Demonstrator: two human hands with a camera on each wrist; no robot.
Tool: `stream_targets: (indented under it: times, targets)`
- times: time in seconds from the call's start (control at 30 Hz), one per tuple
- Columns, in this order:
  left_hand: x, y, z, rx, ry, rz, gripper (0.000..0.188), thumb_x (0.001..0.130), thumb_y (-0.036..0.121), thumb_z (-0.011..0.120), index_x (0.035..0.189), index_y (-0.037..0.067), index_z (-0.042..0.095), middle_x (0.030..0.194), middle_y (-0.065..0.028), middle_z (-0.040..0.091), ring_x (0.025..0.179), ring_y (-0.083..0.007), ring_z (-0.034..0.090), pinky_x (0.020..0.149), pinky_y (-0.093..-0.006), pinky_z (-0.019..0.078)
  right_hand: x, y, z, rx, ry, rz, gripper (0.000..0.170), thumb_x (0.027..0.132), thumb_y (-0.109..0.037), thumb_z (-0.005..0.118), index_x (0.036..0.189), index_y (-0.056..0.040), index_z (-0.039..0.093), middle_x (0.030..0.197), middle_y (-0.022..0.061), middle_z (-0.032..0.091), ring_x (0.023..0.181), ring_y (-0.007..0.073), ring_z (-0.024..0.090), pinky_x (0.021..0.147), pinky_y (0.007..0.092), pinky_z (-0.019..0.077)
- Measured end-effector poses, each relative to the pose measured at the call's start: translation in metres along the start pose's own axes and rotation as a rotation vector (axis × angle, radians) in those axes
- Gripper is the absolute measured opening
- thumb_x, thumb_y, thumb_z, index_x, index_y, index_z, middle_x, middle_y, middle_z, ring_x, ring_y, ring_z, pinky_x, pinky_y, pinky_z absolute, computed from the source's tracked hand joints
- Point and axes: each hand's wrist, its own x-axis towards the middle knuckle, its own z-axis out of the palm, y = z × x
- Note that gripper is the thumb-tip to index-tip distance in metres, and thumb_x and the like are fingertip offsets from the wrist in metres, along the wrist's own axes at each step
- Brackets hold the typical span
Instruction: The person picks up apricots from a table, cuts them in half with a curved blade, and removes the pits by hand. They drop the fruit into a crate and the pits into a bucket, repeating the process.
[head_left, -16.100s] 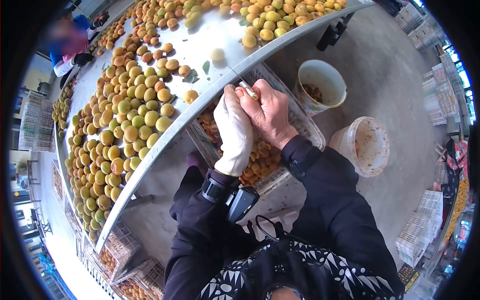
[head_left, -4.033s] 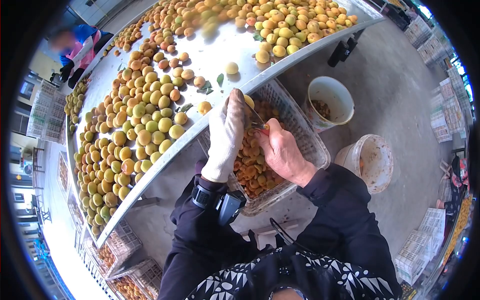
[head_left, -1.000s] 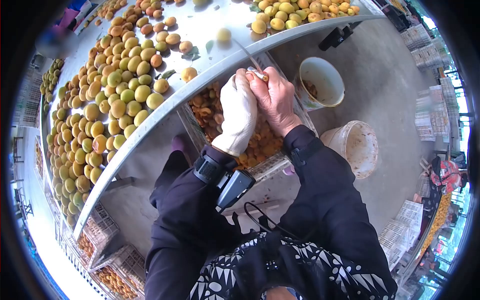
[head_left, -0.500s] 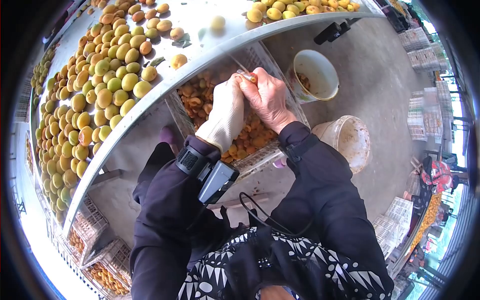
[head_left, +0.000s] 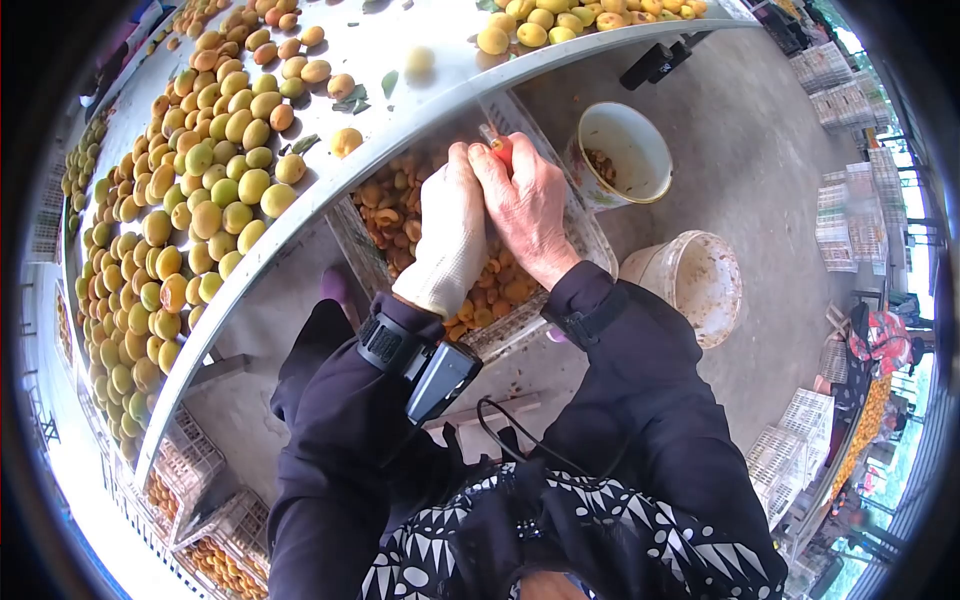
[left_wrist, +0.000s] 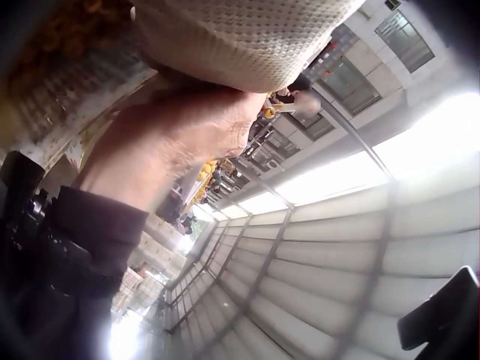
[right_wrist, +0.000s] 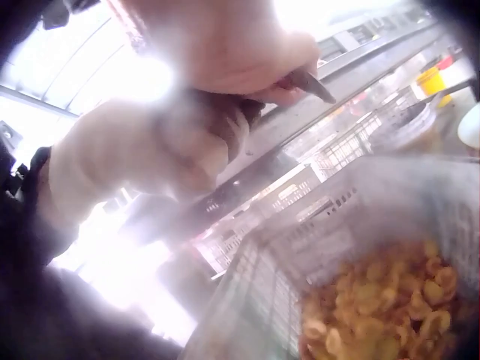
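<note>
My bare right hand (head_left: pixel 528 205) grips a small knife (head_left: pixel 497 146) with a red-orange handle; its blade (right_wrist: pixel 315 85) sticks out past the fingers in the right wrist view. Against it lies my left hand (head_left: pixel 450 235) in a white knitted glove, thumbs side by side. The glove's fingertips are dark in the right wrist view, and whatever the left hand may hold is hidden. Both hands are above a plastic crate (head_left: pixel 600 243) of cut orange fruit (right_wrist: pixel 375 300). On the metal table (head_left: pixel 400 122) beside them lie many whole yellow-green and orange fruits (head_left: pixel 207 218).
Right of the crate stand a white bucket (head_left: pixel 645 160) with scraps inside and a stained, tilted bucket (head_left: pixel 708 285). The table's raised edge runs just beyond the hands. Fruit crates (head_left: pixel 190 450) stand at the lower left, stacked crates (head_left: pixel 800 440) at the right.
Since four seconds ago the hands have come together, and the yellow fruit at the left fingertips is out of sight. Over the last half second the knife handle has turned more upright.
</note>
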Motion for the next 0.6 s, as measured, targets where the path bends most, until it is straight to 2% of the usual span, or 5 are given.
stream_targets:
  times: [0.03,0.23,0.4,0.47,0.6]
  targets:
    - [0.0,0.001,0.0,-0.039,-0.025,-0.1,0.041,0.101,0.046,0.042,0.101,0.011,0.063,0.077,0.0004,0.058,0.067,-0.0094,0.053,0.05,-0.0267,0.0385,0.0,0.0,0.0,-0.04,0.034,-0.018,0.027,0.088,-0.028,0.065,0.081,-0.0041,0.057,0.069,0.0163,0.065,0.064,0.0365,0.065,0.057,0.0439,0.0503]
    - [-0.013,0.017,0.004,-0.083,-0.021,-0.198,0.039,0.1,0.049,0.042,0.1,0.015,0.062,0.075,0.0039,0.055,0.058,-0.0053,0.046,0.047,-0.0232,0.0348,0.001,-0.004,-0.005,-0.157,0.058,-0.18,0.022,0.085,-0.024,0.066,0.075,-0.0072,0.055,0.064,0.0115,0.062,0.058,0.031,0.064,0.052,0.0407,0.0488]
    - [-0.021,0.018,0.002,-0.201,-0.08,-0.223,0.037,0.1,0.039,0.045,0.096,0.008,0.065,0.08,-0.0006,0.058,0.064,-0.0095,0.05,0.055,-0.0259,0.0401,0.006,0.001,-0.012,-0.115,0.064,-0.358,0.02,0.081,-0.017,0.068,0.07,-0.0083,0.053,0.06,0.0099,0.058,0.055,0.0294,0.061,0.049,0.0374,0.0471]
    - [-0.021,0.016,-0.003,-0.264,-0.165,-0.35,0.032,0.099,0.038,0.046,0.092,0.011,0.063,0.071,0.0018,0.054,0.056,-0.0088,0.046,0.048,-0.0251,0.0356,0.006,0.0,-0.013,0.023,0.04,-0.417,0.023,0.078,-0.006,0.069,0.067,-0.0055,0.049,0.056,0.01,0.049,0.049,0.0276,0.053,0.048,0.0348,0.0419]
    - [-0.036,0.024,-0.009,-0.25,-0.218,-0.417,0.03,0.097,0.038,0.048,0.081,0.014,0.058,0.062,0.0042,0.047,0.048,-0.0079,0.039,0.044,-0.0246,0.028,0.004,-0.003,-0.022,0.033,-0.052,-0.463,0.025,0.074,-0.01,0.071,0.066,-0.0082,0.048,0.057,0.0083,0.052,0.052,0.0278,0.057,0.047,0.0363,0.0445]
